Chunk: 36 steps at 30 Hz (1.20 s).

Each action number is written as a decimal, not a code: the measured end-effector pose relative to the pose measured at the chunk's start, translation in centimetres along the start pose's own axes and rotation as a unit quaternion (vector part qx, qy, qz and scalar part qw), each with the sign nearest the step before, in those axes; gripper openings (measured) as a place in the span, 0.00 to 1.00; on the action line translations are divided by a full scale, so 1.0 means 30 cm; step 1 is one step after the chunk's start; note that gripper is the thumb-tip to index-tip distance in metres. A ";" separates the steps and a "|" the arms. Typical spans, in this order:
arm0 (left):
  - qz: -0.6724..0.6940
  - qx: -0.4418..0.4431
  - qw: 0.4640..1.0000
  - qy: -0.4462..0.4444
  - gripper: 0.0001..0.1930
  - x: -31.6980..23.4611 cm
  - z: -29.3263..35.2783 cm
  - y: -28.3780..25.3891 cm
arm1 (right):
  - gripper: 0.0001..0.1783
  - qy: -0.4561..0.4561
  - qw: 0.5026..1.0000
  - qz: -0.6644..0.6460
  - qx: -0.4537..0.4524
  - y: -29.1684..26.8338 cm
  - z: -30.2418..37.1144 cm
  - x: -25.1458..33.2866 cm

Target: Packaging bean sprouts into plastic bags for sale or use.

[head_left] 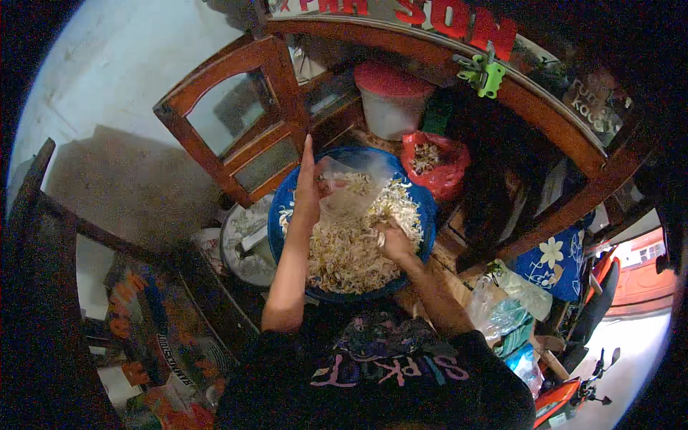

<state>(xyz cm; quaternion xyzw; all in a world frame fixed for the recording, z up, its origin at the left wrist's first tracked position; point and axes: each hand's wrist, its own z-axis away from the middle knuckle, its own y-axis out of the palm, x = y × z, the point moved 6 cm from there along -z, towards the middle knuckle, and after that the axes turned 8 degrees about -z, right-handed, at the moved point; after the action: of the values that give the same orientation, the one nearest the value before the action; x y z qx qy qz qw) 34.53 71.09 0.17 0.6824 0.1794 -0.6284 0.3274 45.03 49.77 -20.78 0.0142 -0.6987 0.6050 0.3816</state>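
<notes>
Blue basin [429, 223]: large and round, in the middle of the view, close in front of the person's black shirt [287, 401], with a wooden worktop [446, 261] showing at its right.
Shredded mix [347, 251]: inside the basin, a broad heap of brownish and yellowish strands, with a paler, whiter pile at the upper right.
Clear plastic bag [355, 188]: over the upper part of the heap, its mouth beside the left hand, some strands seen in or through it.
Left hand [309, 192]: edge-on at the bag's left side, one finger pointing straight up, others blurred behind the plastic; it touches the bag, but how tightly its fingers close cannot be told.
Right hand [394, 240]: down in the mix at the basin's right, fingers curled and partly buried; whether they are clamped on strands cannot be told.
Behind the basin: a red plastic bag [448, 170] of brownish shreds, just beside the rim, and a white bucket [390, 107] with a red lid.
Left of the basin: a round container [228, 247] with pale contents, below an open wooden cabinet door [236, 118] with glass panes.
</notes>
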 end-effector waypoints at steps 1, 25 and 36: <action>-0.001 -0.005 1.000 -0.002 0.37 0.007 0.020 -0.011 | 0.28 -0.068 0.993 -0.018 -0.090 -0.073 -0.011 0.058; -0.045 0.006 0.996 0.080 0.42 0.031 0.126 -0.046 | 0.27 -0.093 0.965 -0.045 0.241 -0.177 -0.452 0.389; 0.037 -0.028 0.998 -0.044 0.35 0.086 0.032 -0.261 | 0.16 -0.204 0.972 -0.024 0.112 -0.336 -0.464 0.576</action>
<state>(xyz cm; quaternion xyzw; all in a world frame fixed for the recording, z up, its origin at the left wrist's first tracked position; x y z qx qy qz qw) 29.04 75.66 -4.09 0.6510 0.1571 -0.6400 0.3766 44.84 66.63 -3.17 0.1964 -0.6886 0.6549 0.2416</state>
